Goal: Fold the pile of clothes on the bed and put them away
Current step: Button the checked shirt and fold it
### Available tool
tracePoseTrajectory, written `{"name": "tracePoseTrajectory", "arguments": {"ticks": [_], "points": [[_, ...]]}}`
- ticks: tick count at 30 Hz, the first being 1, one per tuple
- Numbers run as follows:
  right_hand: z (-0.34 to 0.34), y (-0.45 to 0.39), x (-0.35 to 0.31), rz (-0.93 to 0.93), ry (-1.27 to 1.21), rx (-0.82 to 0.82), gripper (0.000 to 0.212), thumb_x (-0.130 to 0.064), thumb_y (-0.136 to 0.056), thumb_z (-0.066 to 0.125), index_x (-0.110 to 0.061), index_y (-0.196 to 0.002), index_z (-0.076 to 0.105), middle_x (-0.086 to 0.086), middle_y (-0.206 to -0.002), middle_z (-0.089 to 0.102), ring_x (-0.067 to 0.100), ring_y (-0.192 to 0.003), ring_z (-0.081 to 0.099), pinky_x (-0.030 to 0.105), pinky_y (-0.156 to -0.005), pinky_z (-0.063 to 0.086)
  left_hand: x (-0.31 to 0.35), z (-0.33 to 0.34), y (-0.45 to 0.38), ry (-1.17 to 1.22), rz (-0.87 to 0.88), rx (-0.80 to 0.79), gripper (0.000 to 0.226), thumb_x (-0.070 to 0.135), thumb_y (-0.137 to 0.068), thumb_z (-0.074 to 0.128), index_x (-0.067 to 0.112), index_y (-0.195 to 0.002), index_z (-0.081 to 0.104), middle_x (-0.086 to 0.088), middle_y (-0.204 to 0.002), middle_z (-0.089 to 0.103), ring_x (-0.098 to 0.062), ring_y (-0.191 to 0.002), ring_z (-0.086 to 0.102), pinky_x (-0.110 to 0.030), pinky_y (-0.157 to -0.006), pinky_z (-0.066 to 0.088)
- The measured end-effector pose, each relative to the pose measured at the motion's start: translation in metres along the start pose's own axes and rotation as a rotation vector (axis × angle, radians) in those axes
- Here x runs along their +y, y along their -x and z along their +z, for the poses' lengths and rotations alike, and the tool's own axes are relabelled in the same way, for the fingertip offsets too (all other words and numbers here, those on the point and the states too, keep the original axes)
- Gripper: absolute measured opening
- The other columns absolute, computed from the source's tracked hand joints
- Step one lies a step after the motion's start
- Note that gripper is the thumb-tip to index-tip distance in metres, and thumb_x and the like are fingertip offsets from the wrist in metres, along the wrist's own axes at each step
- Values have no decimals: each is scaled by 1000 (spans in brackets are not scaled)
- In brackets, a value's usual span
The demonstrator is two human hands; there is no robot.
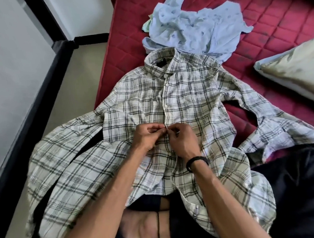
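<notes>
- the person's bare foot and dark clothing lie nearest, under the hem of the plaid shirt, so the shirt seems draped partly over the lap to keep the button line within easy reach.
- both forearms reach forward and converge over the shirt's middle; a dark wristband circles the right wrist.
- the left hand has its fingers curled, pinching the shirt's front edge at the placket; the thumb and forefinger meet at the fabric.
- the right hand mirrors it, fingers closed in a pinch on the facing edge, the two hands nearly touching. this looks like fastening a button, likely so the front stays shut and flat for folding.
- the plaid shirt lies front up on the red mattress, collar away from the person, its left sleeve hanging off the bed edge over the floor, the other sleeve spread toward the pillow. buttons above the hands appear done up.
- beyond the collar, a crumpled light blue printed garment waits unfolded, touching the shirt's collar, with a bit of pale green cloth showing at its left edge.
- none of the clothes is folded or put away yet.
</notes>
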State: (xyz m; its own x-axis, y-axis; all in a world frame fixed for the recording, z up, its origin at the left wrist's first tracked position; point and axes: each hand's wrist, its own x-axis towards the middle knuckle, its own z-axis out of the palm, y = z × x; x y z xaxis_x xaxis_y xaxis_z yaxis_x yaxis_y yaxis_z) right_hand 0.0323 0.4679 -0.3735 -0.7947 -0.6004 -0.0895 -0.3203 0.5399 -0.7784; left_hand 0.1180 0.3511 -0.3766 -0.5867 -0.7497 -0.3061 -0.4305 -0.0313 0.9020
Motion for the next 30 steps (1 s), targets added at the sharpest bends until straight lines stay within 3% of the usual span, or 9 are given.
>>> {"name": "tracePoseTrajectory", "arguments": {"ticks": [5,8,10,11,13,15,17,21,30], "points": [[-2,-6,2,83,-131,-59,21,-34,-99,61,-22,-86,71,-7,-78,72,20,-75,69,49,-80,59,-7,4,-2,-7,6,24,17,17,-84,84,22,-100,78,6,-100,78,-7,-91,74,-16,-78,58],[-2,-7,2,71,-127,-63,14,-30,-98,65,-31,-84,69,-13,-82,72,13,-81,69,45,-82,60,-16,9,5,-38,65,110,18,22,-87,81,21,-105,79,9,-98,78,-5,-87,74,-19,-77,60],[-2,-5,3,37,-120,-47,8,-27,-94,71,-31,-87,72,-15,-83,71,11,-82,70,43,-81,60,-22,11,8,-35,93,157,16,34,-92,76,22,-102,79,11,-79,75,-8,-65,69,-23,-58,55],[-2,-3,3,24,-119,-40,5,-27,-93,73,-29,-89,74,-15,-82,71,10,-81,70,42,-79,61,-23,10,10,-54,104,174,23,43,-93,73,21,-95,79,12,-62,66,-9,-50,57,-22,-48,45],[-1,-1,3,8,-105,-15,5,-29,-92,75,-24,-94,76,-16,-83,71,8,-80,70,41,-77,62,-22,11,11,-57,93,160,31,54,-89,73,23,-86,79,17,-47,54,-6,-40,44,-20,-42,36],[1,-1,3,9,-83,1,9,-31,-91,77,-24,-95,76,-15,-85,72,6,-78,70,37,-74,63,-20,10,10,-57,117,164,20,46,-87,79,27,-95,79,21,-65,69,0,-54,63,-25,-51,55],[3,-2,3,21,-66,16,10,-33,-88,81,-26,-93,77,-16,-83,73,1,-75,69,30,-70,62,-17,12,10,-66,128,217,14,34,-87,81,25,-99,79,13,-87,78,0,-73,72,-28,-62,62],[6,-3,5,18,-39,27,11,-34,-85,83,-27,-92,77,-17,-82,73,-3,-73,68,24,-66,59,-16,18,14,-79,130,313,7,30,-91,78,24,-95,78,16,-83,74,3,-68,69,-14,-51,52],[3,-2,9,42,-148,19,8,-28,-84,83,-27,-88,77,-12,-79,74,3,-73,72,33,-69,64,-15,19,18,-34,125,261,15,39,-87,81,28,-97,79,20,-82,74,8,-67,69,-16,-54,54]]}}
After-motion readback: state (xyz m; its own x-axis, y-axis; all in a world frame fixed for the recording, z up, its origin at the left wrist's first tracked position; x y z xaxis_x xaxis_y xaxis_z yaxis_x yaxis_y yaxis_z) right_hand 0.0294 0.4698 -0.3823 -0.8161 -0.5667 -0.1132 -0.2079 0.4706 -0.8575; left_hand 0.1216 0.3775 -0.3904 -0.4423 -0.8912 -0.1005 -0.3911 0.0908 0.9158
